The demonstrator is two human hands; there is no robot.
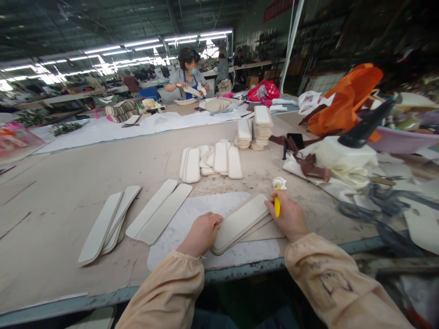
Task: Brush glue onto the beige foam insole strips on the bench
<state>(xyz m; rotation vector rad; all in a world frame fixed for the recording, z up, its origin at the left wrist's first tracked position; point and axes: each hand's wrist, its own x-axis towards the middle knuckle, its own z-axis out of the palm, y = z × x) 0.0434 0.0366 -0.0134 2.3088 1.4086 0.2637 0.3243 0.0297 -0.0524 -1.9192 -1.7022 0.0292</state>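
Flat white panels with rounded ends (242,221) lie overlapping in front of me on a white sheet (195,205). My left hand (202,233) is closed, with thumb and fingertips pinching the left edge of the top panel. At the far right end of that panel, my right hand (288,214) is closed round a small yellow-handled brush (277,206). A thick white clump (279,183) covers the brush's head. The fingers of this hand rest close against the panel's end; whether they grip it too is hidden.
More panels (103,228) lie fanned at left, and a pair (159,210) lies nearer. Beyond are loose panels (221,157) and stacks (262,128). A white container with a black spout (366,125), an orange bag (346,103) and scraps crowd the right. A co-worker (188,77) stands opposite.
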